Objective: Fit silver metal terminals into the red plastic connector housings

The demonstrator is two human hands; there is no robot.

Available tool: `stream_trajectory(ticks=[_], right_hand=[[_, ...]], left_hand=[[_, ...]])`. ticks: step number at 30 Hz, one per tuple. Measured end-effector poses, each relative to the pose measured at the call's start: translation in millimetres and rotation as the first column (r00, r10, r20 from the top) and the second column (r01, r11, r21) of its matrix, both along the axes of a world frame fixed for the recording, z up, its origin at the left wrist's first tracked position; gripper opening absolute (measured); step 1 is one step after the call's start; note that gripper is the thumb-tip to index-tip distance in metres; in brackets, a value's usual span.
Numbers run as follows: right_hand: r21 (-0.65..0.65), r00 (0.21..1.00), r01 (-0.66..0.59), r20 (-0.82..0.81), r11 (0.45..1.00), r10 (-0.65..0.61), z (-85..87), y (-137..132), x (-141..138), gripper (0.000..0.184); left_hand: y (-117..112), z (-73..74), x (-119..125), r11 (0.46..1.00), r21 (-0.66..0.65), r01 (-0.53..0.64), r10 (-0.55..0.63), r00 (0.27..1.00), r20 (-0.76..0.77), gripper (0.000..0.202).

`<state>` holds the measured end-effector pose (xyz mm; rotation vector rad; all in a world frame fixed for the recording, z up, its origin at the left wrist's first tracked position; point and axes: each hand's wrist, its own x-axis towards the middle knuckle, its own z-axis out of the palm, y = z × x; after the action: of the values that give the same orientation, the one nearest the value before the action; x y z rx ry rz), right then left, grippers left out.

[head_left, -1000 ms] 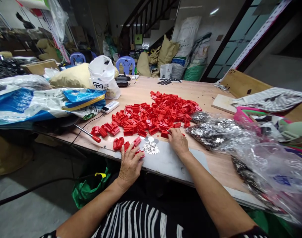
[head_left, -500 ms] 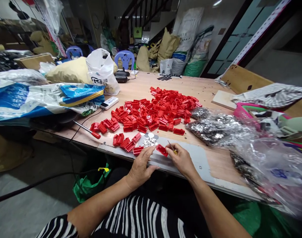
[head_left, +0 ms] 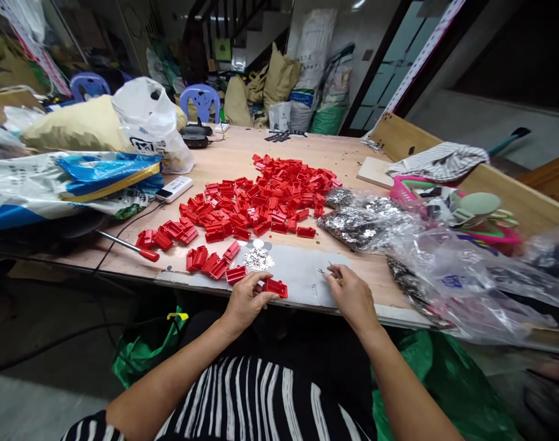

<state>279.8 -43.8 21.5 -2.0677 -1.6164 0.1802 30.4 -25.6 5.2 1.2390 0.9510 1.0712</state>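
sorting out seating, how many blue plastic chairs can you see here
2 for certain: a blue chair to the right of the white carrier bag, and a second blue chair behind the beige sack. A blue sliver beside the second may be another, mostly hidden.

A hollow, oblong red case [head_left: 276,288] is held near a heap of silvery pieces [head_left: 259,260], a thin tool [head_left: 333,269] farther right.

The left hand [head_left: 246,301] grips a red case [head_left: 276,288] at five o'clock from the silvery pieces [head_left: 259,260]; the right hand [head_left: 353,299], near four, holds a slim tool [head_left: 340,281]. A red pile [head_left: 279,199] spreads toward one.
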Motion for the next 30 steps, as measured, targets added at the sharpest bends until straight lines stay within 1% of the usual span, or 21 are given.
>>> stream_trajectory(ticks=[1, 3, 5, 7, 9, 11, 12, 14, 17, 20, 24, 27, 30], right_hand=[[-0.014, 0.998, 0.016, 0.063, 1.0, -0.015, -0.9, 1.9, 5.5, 0.021], [-0.054, 0.988, 0.027, 0.151, 0.998, -0.019, -2.7, 5.5, 10.9, 0.018], [-0.085, 0.981, 0.03, 0.196, 0.996, -0.013, -3.9, 8.1, 11.4, 0.018], [-0.094, 0.978, 0.034, 0.207, 0.995, -0.013, -4.3, 9.5, 10.3, 0.017], [-0.078, 0.985, 0.021, 0.172, 0.997, -0.007, -3.4, 9.2, 8.0, 0.017], [-0.041, 0.998, -0.032, 0.06, 0.999, 0.035, -0.7, 7.1, 2.5, 0.017], [-0.022, 0.997, -0.08, -0.019, 0.997, 0.08, 1.5, 5.3, -2.2, 0.017], [0.009, 0.963, -0.205, -0.177, 0.979, 0.203, 7.6, 0.3, -15.9, 0.019], [0.037, 0.893, -0.348, -0.29, 0.937, 0.344, 18.4, -8.2, -41.2, 0.02], [0.056, 0.859, -0.424, -0.293, 0.904, 0.421, 24.5, -12.9, -60.2, 0.016], [0.061, 0.841, -0.497, -0.213, 0.865, 0.498, 20.4, -11.7, -68.3, 0.012], [0.057, 0.828, -0.524, -0.199, 0.85, 0.524, 15.0, -9.6, -68.5, 0.011], [0.07, 0.825, -0.521, -0.215, 0.85, 0.523, 13.5, -9.0, -69.0, 0.011]], left_hand=[[-0.3, -0.1, -0.1, 1.0, -0.016, 0.0, 0.0, 1.0, 0.006, 0.035], [-0.9, 0.7, -0.2, 1.0, 0.003, -0.008, 0.008, 1.0, -0.016, 0.034], [-1.5, 2.4, -0.4, 0.998, 0.065, -0.019, 0.023, 0.998, -0.06, 0.035], [-2.5, 4.0, -0.8, 0.991, 0.131, -0.021, 0.035, 0.994, -0.103, 0.033], [-3.7, 5.3, -1.4, 0.984, 0.178, -0.015, 0.042, 0.988, -0.149, 0.03], [-4.9, 6.2, -1.8, 0.978, 0.21, -0.006, 0.048, 0.979, -0.199, 0.028], [-5.3, 6.7, -1.9, 0.975, 0.22, 0.0, 0.05, 0.974, -0.22, 0.027], [-6.1, 7.7, -1.5, 0.972, 0.233, 0.003, 0.053, 0.971, -0.234, 0.027], [-7.4, 9.6, -0.1, 0.967, 0.256, 0.002, 0.055, 0.975, -0.217, 0.025], [-9.4, 11.8, 0.8, 0.954, 0.299, 0.017, 0.055, 0.972, -0.23, 0.023], [-11.1, 13.9, 0.8, 0.923, 0.381, 0.059, 0.06, 0.954, -0.292, 0.023], [-11.1, 13.8, 1.1, 0.87, 0.487, 0.077, 0.122, 0.923, -0.364, 0.022], [-11.5, 13.2, 1.9, 0.814, 0.572, 0.101, 0.187, 0.887, -0.423, 0.021]])
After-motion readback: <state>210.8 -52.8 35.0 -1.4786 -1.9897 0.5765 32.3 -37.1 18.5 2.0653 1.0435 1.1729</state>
